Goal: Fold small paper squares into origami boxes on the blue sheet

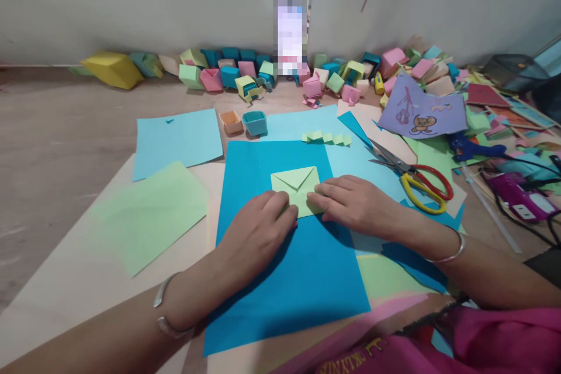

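orange paper box [231,123] and teal paper box [255,123] sit side by side, tops open, just beyond the dark blue sheet [298,280]; can't make out contents. folded green paper [297,186] lies on that sheet between the hands, flap point toward the person. left hand [263,222]: fingers curled onto its lower left. right hand [355,204]: fingertips on its right edge. can't tell if either pinches. scissors [398,165] at right, blades parted. brown tabletop [52,117], paper cubes [230,76] along pale wall [131,0]
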Action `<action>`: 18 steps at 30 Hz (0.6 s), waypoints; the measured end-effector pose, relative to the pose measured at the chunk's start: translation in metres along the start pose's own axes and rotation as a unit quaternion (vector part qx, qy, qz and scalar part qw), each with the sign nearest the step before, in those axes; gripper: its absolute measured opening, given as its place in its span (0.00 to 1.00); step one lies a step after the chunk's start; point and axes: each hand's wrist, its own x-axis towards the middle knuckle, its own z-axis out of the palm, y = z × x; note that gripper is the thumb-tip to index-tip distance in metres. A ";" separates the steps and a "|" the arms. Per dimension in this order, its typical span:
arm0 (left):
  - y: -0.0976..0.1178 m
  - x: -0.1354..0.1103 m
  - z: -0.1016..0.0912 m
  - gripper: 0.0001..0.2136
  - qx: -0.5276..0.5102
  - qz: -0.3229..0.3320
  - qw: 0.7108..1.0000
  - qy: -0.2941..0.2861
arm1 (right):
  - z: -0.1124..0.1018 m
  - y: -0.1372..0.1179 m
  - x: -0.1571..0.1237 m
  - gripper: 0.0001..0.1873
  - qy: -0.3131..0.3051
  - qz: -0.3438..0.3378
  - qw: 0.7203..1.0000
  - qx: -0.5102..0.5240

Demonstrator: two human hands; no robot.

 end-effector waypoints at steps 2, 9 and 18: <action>-0.002 0.001 0.001 0.10 0.028 0.024 0.999 0.005 | 0.000 -0.001 0.001 0.10 -0.007 -0.015 1.000 -0.015; -0.003 0.002 0.001 0.11 0.080 0.054 0.994 0.042 | 0.005 -0.009 0.002 0.11 -0.012 -0.036 0.996 -0.079; -0.006 0.003 0.003 0.11 0.052 -0.007 0.996 0.077 | 0.005 -0.017 0.003 0.13 0.038 -0.002 0.998 -0.048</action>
